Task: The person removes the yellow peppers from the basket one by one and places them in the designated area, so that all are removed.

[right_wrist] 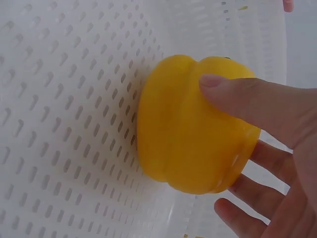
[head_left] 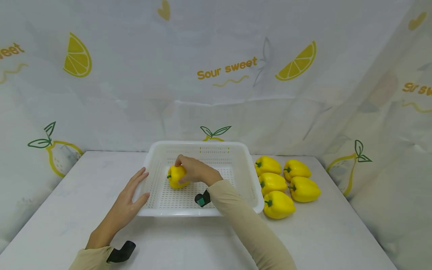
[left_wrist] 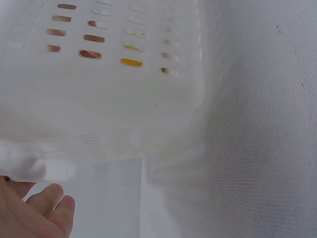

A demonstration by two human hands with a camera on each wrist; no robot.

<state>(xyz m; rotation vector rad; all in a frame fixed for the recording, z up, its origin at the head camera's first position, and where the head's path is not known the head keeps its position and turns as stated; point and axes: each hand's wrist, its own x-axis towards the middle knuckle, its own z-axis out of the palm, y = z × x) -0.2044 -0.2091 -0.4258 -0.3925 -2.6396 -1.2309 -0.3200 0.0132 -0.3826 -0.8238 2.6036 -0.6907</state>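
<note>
A yellow bell pepper [head_left: 174, 178] is inside a white perforated plastic basket [head_left: 172, 213], toward its left side, with the green stem pointing left. My right hand [head_left: 195, 170] reaches over the basket and grips this pepper. In the right wrist view, the thumb presses one side of the bell pepper [right_wrist: 183, 134] while the fingers lie around the other, close over the slotted floor. My left hand [head_left: 126, 204] rests at the basket's left rim with its fingers stretched out. In the left wrist view, fingertips of the left hand [left_wrist: 34, 213] show beside the basket wall [left_wrist: 99, 99].
Several yellow bell peppers [head_left: 279, 204] lie in a cluster on the white table [head_left: 337, 232], just right of the basket. A white curtain [head_left: 135, 105] with lemon prints hangs behind the table. Black wrist cameras [head_left: 122, 252] are strapped to both arms.
</note>
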